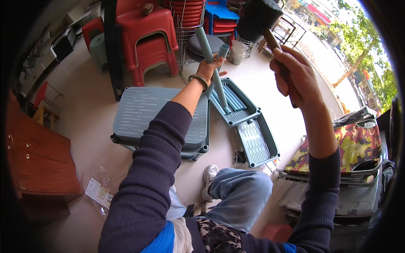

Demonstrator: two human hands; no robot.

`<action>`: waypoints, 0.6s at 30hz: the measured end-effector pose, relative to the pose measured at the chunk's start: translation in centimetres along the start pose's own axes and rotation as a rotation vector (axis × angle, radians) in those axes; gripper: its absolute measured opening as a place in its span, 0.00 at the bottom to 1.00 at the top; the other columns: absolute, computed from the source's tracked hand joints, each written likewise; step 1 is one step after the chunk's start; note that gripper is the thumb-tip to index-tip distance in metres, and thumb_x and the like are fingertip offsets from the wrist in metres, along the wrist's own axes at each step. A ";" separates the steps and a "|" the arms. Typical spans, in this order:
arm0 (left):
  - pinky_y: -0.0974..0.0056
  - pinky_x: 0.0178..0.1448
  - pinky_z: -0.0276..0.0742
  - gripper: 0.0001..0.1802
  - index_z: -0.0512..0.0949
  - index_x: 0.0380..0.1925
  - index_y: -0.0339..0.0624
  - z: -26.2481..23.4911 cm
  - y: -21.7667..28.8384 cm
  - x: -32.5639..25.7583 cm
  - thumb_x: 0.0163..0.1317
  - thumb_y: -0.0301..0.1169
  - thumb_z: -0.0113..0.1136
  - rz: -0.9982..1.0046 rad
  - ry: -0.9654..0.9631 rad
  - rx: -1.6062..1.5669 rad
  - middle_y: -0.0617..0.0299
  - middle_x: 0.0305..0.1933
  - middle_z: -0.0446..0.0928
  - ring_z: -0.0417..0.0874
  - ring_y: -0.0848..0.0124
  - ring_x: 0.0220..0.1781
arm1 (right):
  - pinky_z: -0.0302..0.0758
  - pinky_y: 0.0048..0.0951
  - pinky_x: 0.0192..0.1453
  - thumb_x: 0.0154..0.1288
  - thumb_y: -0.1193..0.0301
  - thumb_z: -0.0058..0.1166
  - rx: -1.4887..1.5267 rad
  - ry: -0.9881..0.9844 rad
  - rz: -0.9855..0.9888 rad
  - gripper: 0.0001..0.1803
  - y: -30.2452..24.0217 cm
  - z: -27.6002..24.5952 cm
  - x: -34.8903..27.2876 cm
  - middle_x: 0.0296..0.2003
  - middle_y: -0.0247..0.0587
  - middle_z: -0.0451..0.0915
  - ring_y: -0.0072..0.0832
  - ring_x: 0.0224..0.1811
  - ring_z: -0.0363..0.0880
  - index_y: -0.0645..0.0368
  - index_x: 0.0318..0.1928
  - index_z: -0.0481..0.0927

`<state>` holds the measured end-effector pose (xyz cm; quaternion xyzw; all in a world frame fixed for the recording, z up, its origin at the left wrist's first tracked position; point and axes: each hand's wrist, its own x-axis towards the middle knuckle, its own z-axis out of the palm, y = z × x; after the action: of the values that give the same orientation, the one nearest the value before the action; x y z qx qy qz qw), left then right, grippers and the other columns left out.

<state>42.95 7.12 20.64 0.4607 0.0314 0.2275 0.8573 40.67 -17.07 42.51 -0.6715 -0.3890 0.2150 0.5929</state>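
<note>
Big slotted shelf [160, 111]: grey-blue, right in front of you
Narrow trays [271, 137]: two, just right of the shelf, some loose tubes [236, 99] in the farther one
Long tube [220, 95]: tilted, by the shelf's far right corner
Black mallet [262, 23]: up high, right of the shelf
Right hand [295, 74]: fingers clamped on the mallet handle
Left hand [206, 71]: fingers wrapped round the long tube; can't tell if you've got the second tube [222, 51] too

I count: red stools [147, 26]; blue chair [224, 12], right of stools; cabinet [44, 157], nearer me than stools; tree [356, 36], far right of stools.
</note>
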 end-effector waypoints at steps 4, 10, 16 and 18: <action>0.54 0.48 0.84 0.27 0.75 0.53 0.46 -0.1 -0.3 0.3 0.55 0.44 0.69 0.020 0.010 -0.003 0.63 0.50 0.75 0.75 0.69 0.55 | 0.61 0.14 0.08 0.72 0.61 0.47 -0.032 0.085 -0.086 0.15 -0.4 4.0 2.4 0.18 0.32 0.73 0.13 0.08 0.66 0.59 0.33 0.71; 0.56 0.44 0.86 0.29 0.74 0.55 0.46 -0.4 -0.4 0.7 0.55 0.43 0.70 -0.003 0.030 0.010 0.62 0.51 0.76 0.75 0.68 0.56 | 0.60 0.19 0.08 0.72 0.62 0.47 -0.019 0.115 0.356 0.16 3.3 4.6 6.2 0.14 0.33 0.71 0.19 0.08 0.67 0.60 0.29 0.71; 0.58 0.43 0.86 0.30 0.75 0.55 0.46 -0.9 -0.2 1.1 0.54 0.44 0.71 -0.029 0.055 0.041 0.61 0.53 0.75 0.76 0.68 0.55 | 0.63 0.17 0.07 0.71 0.64 0.47 0.131 0.174 0.134 0.12 2.8 3.5 5.9 0.20 0.34 0.74 0.18 0.09 0.69 0.59 0.35 0.71; 0.58 0.43 0.86 0.30 0.75 0.54 0.46 -1.1 -0.2 1.2 0.53 0.44 0.71 -0.040 0.051 0.040 0.61 0.52 0.75 0.76 0.68 0.55 | 0.59 0.17 0.06 0.72 0.61 0.46 0.132 0.163 0.071 0.14 3.1 3.4 5.9 0.16 0.32 0.72 0.17 0.08 0.68 0.58 0.32 0.71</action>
<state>43.81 8.35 20.03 0.4713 0.0670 0.2215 0.8511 42.53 -10.28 39.89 -0.6595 -0.3008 0.2056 0.6575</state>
